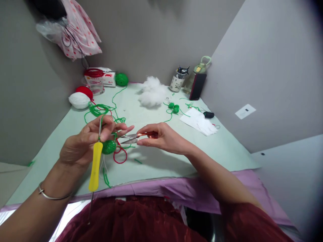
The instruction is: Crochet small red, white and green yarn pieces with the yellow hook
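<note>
Grey walls point(151, 43) box in your pale green tabletop point(161, 168), w/ white stuffing point(152, 92) at the back & coiled yarn point(99, 110) off left, beyond your L hand point(80, 141). That hand's curled, thumb + fingers pinching the yellow-handled hook point(95, 168), outer fingers stretched out. Green ball point(109, 147) sits right beside the hook, below those fingers, red loop point(126, 156) hanging next to it; can't tell if you're gripping the ball too. Your R hand point(164, 137) is closed round the scissors point(130, 136), blades slightly apart, tips nr the ball.

Main risk, IMO: a wrong snip. Strands bunch up btwn ball & blades, so one that's holding stitches could get cut by mistake & unravel. Your L fingertips are just beside the upper blade, so a slip might nick skin. Tips pushed too far could pierce the ball. Hook's lower metal end points at your dark red clothing point(141, 218); if your L wrist drops, it may catch cloth.
</note>
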`<state>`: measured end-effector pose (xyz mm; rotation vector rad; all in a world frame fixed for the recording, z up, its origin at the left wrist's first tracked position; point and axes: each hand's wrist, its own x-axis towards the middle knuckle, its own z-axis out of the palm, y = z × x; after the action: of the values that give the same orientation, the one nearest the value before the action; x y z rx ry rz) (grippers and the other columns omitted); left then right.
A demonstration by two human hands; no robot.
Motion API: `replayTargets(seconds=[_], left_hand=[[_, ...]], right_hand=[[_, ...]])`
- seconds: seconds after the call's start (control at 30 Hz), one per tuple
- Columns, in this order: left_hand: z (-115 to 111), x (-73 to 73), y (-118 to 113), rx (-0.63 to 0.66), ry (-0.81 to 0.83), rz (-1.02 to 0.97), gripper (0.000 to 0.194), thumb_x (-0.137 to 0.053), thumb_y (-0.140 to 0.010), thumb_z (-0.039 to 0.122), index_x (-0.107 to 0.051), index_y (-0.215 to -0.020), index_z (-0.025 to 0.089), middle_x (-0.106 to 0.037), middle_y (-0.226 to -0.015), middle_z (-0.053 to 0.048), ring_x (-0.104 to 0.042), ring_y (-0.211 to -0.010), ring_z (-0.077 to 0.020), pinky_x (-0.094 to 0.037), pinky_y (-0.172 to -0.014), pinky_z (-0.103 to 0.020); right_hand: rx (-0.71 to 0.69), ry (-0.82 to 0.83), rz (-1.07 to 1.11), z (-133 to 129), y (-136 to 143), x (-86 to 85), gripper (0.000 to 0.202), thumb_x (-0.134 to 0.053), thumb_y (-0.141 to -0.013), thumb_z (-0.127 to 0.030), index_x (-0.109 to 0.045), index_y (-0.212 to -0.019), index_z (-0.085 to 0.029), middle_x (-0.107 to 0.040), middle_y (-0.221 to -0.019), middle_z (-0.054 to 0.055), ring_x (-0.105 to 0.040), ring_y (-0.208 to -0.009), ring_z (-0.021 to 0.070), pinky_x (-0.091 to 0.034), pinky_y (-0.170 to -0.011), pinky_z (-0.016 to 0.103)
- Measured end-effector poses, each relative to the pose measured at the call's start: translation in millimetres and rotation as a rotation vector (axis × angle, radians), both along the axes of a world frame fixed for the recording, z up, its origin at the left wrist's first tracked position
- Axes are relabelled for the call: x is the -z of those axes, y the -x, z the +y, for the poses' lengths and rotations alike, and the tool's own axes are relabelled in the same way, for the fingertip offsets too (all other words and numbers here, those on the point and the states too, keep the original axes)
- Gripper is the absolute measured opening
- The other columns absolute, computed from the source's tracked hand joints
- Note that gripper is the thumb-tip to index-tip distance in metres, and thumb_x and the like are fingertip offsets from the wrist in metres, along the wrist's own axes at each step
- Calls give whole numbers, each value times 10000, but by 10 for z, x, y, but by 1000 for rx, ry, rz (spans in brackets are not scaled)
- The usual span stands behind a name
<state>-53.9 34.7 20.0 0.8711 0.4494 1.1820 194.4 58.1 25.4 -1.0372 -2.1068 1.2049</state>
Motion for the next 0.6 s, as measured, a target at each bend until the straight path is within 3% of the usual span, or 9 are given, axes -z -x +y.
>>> replayTargets(seconds=[0.17,0.37,0.47,0.6], left_hand=[[2,30,18,-7,12,0,276,-901,-658,202,-776,-904,216,-631,-601,32,-747,-1044,-226,-632,-949,-344],[-12,-42,-39,-17,48,-1,273,-931,-635,208,-777,-861,198,-612,-579,36,-752,-1017,-221,-615,-1012,-367],[-19,-65,-63,-26,65,5,294,-948,-614,215,-777,-853,195,-608,-570,40,-757,-994,-219,-592,-1061,-395],[17,-15,-53,20,64,42,307,-952,-597,241,-783,-854,230,-615,-571,43,-764,-965,-225,-620,-996,-341]], right_hand=[[9,-64,5,51,54,-29,369,-740,-882,-452,-798,-1095,-156,-544,-682,-28,-377,-611,88,-279,-577,254],[-94,-98,-16,54,135,-46,360,-752,-897,-403,-784,-1187,-193,-523,-657,-54,-300,-604,79,-246,-576,248],[-145,-141,-8,53,158,-42,326,-757,-902,-388,-791,-1161,-193,-592,-711,-48,-298,-616,75,-258,-588,247],[-184,-207,-65,55,167,-32,242,-720,-939,-367,-807,-1051,-171,-687,-804,-23,-338,-620,66,-283,-618,248]])
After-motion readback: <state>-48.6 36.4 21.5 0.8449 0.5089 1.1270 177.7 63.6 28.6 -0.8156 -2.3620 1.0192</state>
